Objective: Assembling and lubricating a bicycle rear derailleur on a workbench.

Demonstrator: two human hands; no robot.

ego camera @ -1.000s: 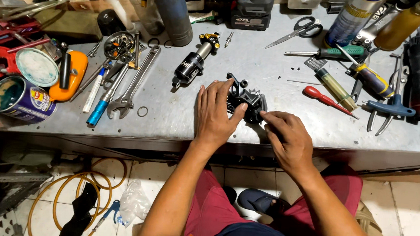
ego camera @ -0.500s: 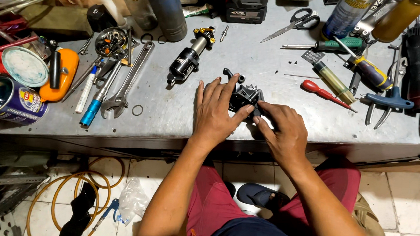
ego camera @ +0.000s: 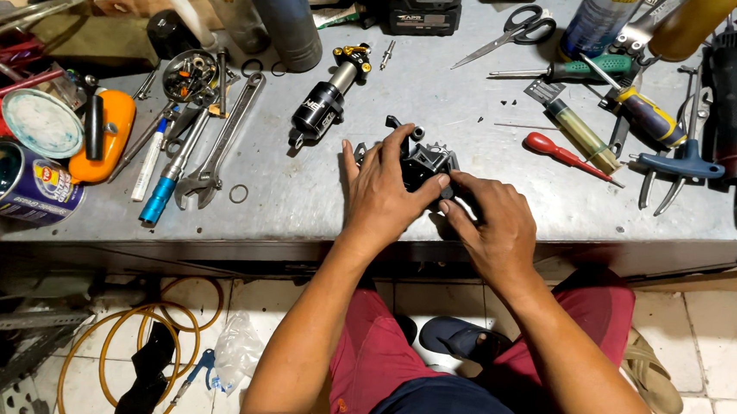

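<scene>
Since the earlier frames both hands have slid a little toward the middle of the desk (ego camera: 317, 203) and closed in tighter on the black mechanical part (ego camera: 428, 164), which has stayed near the front edge, just right of the black shock absorber (ego camera: 324, 100). The left hand (ego camera: 382, 204) now lies over the part's left side, its fingers (ego camera: 399, 144) spread and curled around the top, thumb pressed against the body. The right hand (ego camera: 492, 229) covers the lower right side, fingers (ego camera: 465, 188) bunched together and clamped on the part from beside the left thumb. Nothing else on the desk has shifted.

At the far left an open blue tin (ego camera: 15, 187) lies on its side, with a dark, greasy-looking inside; its round lid (ego camera: 43, 122) rests flat just beyond it, pale face up. A small round metal dish (ego camera: 189, 75) farther back holds a jumble of little screws and bits. An orange holder (ego camera: 106, 132) carries a black-handled tool (ego camera: 95, 116), beside a wrench (ego camera: 222, 141) and a blue-tipped marker (ego camera: 162, 188).
</scene>
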